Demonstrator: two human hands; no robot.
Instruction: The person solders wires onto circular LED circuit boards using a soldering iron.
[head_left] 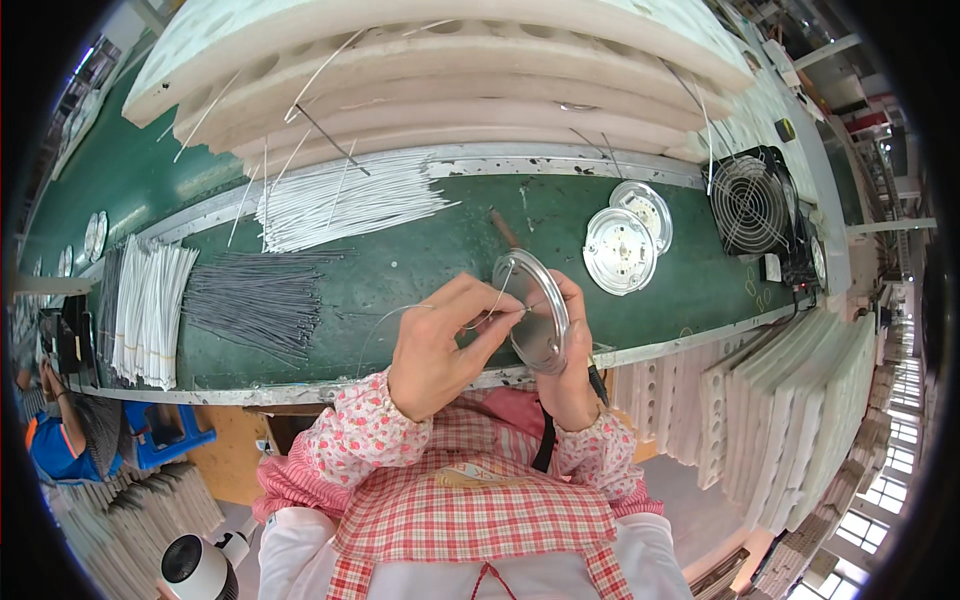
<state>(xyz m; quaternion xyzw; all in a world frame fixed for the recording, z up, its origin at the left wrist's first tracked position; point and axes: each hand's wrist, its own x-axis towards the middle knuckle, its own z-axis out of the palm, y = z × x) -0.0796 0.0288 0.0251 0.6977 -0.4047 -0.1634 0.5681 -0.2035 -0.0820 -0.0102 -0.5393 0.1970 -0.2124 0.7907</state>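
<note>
In the middle, over the bench's near edge, my right hand (571,355) grips a round, shiny lamp housing (541,350) by its rim, tilted on edge. The fingers of my left hand (440,345) pinch a thin wire (385,318) at the housing's open side. A white wire (504,283) also runs from the housing to these fingers; its far end is hidden. Beyond the housing pokes a brown rod (503,228), and a dark handle (598,382) shows beside my right hand; whether they are one tool, I cannot tell.
On the green bench (430,235) lie loose white wires (350,205), grey wires (260,300) and bundled white wires (155,310). Two round lamp parts (620,252) and a black fan (750,205) stand right. Stacked foam trays (440,60) rise behind; a person (70,440) sits far left.
</note>
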